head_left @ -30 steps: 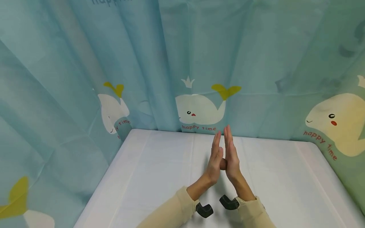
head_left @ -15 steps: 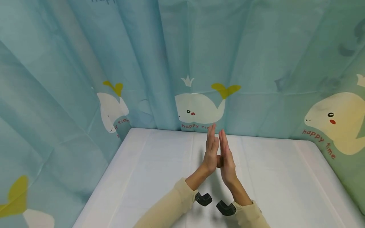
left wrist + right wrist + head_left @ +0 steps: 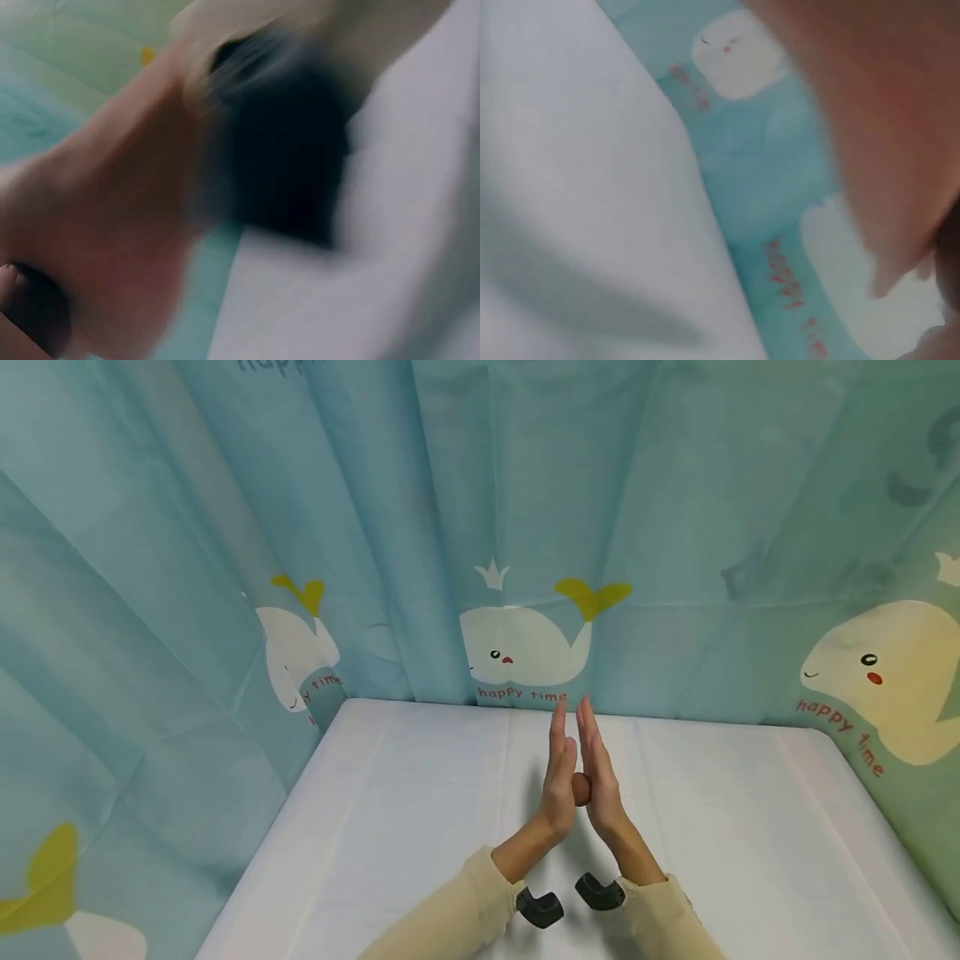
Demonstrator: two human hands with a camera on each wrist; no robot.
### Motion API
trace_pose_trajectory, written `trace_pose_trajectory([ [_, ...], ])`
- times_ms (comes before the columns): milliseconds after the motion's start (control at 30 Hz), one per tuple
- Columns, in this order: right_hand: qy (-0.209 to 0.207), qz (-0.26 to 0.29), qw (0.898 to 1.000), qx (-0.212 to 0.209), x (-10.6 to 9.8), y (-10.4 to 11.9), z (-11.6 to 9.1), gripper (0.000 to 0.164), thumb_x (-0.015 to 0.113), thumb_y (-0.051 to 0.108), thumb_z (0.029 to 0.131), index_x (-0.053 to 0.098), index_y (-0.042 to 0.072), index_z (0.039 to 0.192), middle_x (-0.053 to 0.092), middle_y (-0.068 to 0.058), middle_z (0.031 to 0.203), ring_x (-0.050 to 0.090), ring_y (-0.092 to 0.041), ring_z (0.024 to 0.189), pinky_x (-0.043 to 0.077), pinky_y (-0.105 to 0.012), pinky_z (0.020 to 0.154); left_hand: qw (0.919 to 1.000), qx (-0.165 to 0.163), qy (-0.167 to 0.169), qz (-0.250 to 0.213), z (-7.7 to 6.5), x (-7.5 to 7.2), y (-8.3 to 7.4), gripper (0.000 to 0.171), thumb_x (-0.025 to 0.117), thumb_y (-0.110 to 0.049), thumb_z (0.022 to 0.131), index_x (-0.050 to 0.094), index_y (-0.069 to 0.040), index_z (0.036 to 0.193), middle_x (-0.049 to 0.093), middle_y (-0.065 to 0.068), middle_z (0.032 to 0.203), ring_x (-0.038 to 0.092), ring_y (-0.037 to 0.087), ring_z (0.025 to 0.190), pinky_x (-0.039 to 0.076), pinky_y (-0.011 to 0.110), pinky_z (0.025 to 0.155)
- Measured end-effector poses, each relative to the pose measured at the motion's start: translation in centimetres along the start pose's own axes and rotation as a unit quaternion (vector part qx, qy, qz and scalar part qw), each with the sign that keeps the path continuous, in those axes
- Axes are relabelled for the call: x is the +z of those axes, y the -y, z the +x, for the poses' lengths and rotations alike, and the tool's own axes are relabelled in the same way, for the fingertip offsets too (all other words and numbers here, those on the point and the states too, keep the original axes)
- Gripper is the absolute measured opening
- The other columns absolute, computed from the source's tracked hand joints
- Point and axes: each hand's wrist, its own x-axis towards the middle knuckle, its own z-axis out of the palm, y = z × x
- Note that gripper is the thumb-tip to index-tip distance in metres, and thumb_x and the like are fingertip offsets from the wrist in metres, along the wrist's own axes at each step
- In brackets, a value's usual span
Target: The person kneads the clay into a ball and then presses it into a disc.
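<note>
In the head view, a small round brown ball (image 3: 581, 789), looking like clay or dough, sits between two facing palms above the table. My left hand (image 3: 556, 789) presses it from the left side with its fingers straight and pointing forward. From the other side, my right hand (image 3: 603, 785) lies flat against it, fingers also straight. Both hands are upright, with a narrow gap between their fingers. A dark part of the ball (image 3: 39, 309) shows at the lower left of the left wrist view. At the right edge of the right wrist view, the ball (image 3: 950, 262) is mostly cut off.
Beneath the hands is a white table (image 3: 420, 777). A blue-green curtain (image 3: 675, 527) printed with whales stands along its back and sides. Each wrist carries a black camera mount (image 3: 540, 908) near the beige sleeve (image 3: 457, 910).
The palms slide against each other: half a second ago the left hand was farther forward; now it is drawn back and the right is slightly ahead. More of the ball shows now.
</note>
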Motion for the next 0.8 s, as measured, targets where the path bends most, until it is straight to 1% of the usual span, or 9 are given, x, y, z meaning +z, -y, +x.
trace_pose_trajectory([
  [100, 0.009, 0.022, 1.0, -0.014, 1.1, -0.1, -1.3, 0.058, 0.007, 0.039, 0.113, 0.002, 0.018, 0.167, -0.002, 0.0, 0.173, -0.003, -0.013, 0.157, 0.008, -0.019, 0.12, 0.9997, 0.014, -0.019, 0.01, 1.0, -0.6, -0.1, 0.062, 0.023, -0.035, 0.109, 0.007, -0.017, 0.167, 0.005, 0.003, 0.173, 0.003, 0.019, 0.158, 0.004, 0.056, 0.123],
  [200, 0.012, 0.03, 0.999, -0.041, 1.8, 0.7, -1.9, 0.057, 0.006, 0.034, 0.113, 0.004, 0.016, 0.167, -0.001, -0.002, 0.173, -0.003, -0.012, 0.157, 0.008, -0.02, 0.12, 0.9983, 0.025, -0.007, 0.052, 1.5, -1.1, 0.4, 0.063, 0.022, -0.039, 0.109, 0.007, -0.017, 0.167, 0.004, 0.001, 0.173, 0.002, 0.019, 0.158, 0.005, 0.058, 0.123],
  [267, 0.005, 0.013, 0.998, -0.06, 1.8, 1.4, -1.8, 0.056, 0.008, 0.031, 0.113, 0.005, 0.016, 0.167, 0.0, -0.003, 0.173, -0.004, -0.015, 0.158, 0.007, -0.023, 0.12, 0.9964, 0.026, 0.011, 0.081, 1.3, -1.1, 0.8, 0.064, 0.021, -0.042, 0.109, 0.007, -0.017, 0.167, 0.003, 0.001, 0.173, 0.001, 0.02, 0.158, 0.004, 0.059, 0.122],
  [333, -0.006, -0.016, 0.997, -0.072, 1.5, 1.9, -1.4, 0.056, 0.011, 0.031, 0.112, 0.007, 0.018, 0.167, 0.002, -0.003, 0.173, -0.005, -0.018, 0.158, 0.005, -0.028, 0.121, 0.9952, 0.024, 0.027, 0.091, 0.8, -0.9, 1.3, 0.064, 0.02, -0.042, 0.11, 0.006, -0.017, 0.167, 0.002, 0.0, 0.173, 0.001, 0.02, 0.158, 0.004, 0.058, 0.123],
  [467, -0.02, -0.071, 0.995, -0.061, 0.4, 1.7, -0.2, 0.056, 0.015, 0.033, 0.112, 0.008, 0.024, 0.167, 0.002, 0.003, 0.173, -0.006, -0.017, 0.157, -0.003, -0.043, 0.123, 0.9969, 0.017, 0.037, 0.068, -0.2, -0.4, 1.7, 0.061, 0.02, -0.038, 0.111, 0.005, -0.02, 0.167, 0.003, -0.002, 0.173, 0.002, 0.018, 0.158, 0.005, 0.054, 0.124],
  [567, -0.021, -0.067, 0.997, -0.033, -0.4, 0.7, 0.3, 0.054, 0.012, 0.033, 0.113, 0.007, 0.028, 0.167, -0.001, 0.008, 0.172, -0.007, -0.013, 0.157, -0.007, -0.051, 0.122, 0.9981, 0.003, 0.042, 0.044, -0.8, -0.1, 1.4, 0.061, 0.019, -0.04, 0.11, 0.003, -0.024, 0.167, 0.002, -0.006, 0.172, 0.002, 0.016, 0.157, 0.006, 0.051, 0.125],
  [633, -0.018, -0.047, 0.999, -0.018, -0.5, 0.0, 0.1, 0.054, 0.01, 0.033, 0.113, 0.005, 0.029, 0.167, -0.002, 0.008, 0.172, -0.007, -0.012, 0.157, -0.007, -0.048, 0.123, 0.9986, -0.006, 0.039, 0.035, -0.8, 0.0, 1.1, 0.061, 0.018, -0.042, 0.11, 0.003, -0.026, 0.167, 0.002, -0.007, 0.172, 0.001, 0.014, 0.157, 0.006, 0.051, 0.125],
  [700, -0.01, -0.025, 1.0, -0.012, -0.2, -0.5, -0.4, 0.054, 0.008, 0.033, 0.113, 0.004, 0.026, 0.167, -0.004, 0.004, 0.173, -0.007, -0.013, 0.157, -0.003, -0.039, 0.123, 0.9993, -0.01, 0.028, 0.021, -0.4, -0.1, 0.7, 0.062, 0.019, -0.042, 0.11, 0.004, -0.025, 0.167, 0.003, -0.007, 0.172, 0.003, 0.014, 0.157, 0.005, 0.052, 0.125],
  [800, 0.008, -0.004, 1.0, -0.026, 0.7, -0.5, -1.4, 0.056, 0.006, 0.032, 0.113, 0.002, 0.019, 0.167, -0.005, -0.002, 0.173, -0.007, -0.014, 0.157, 0.003, -0.025, 0.122, 0.9999, -0.004, 0.003, 0.01, 0.5, -0.5, 0.4, 0.061, 0.02, -0.039, 0.11, 0.007, -0.022, 0.167, 0.007, -0.003, 0.172, 0.005, 0.017, 0.157, 0.006, 0.054, 0.124],
])
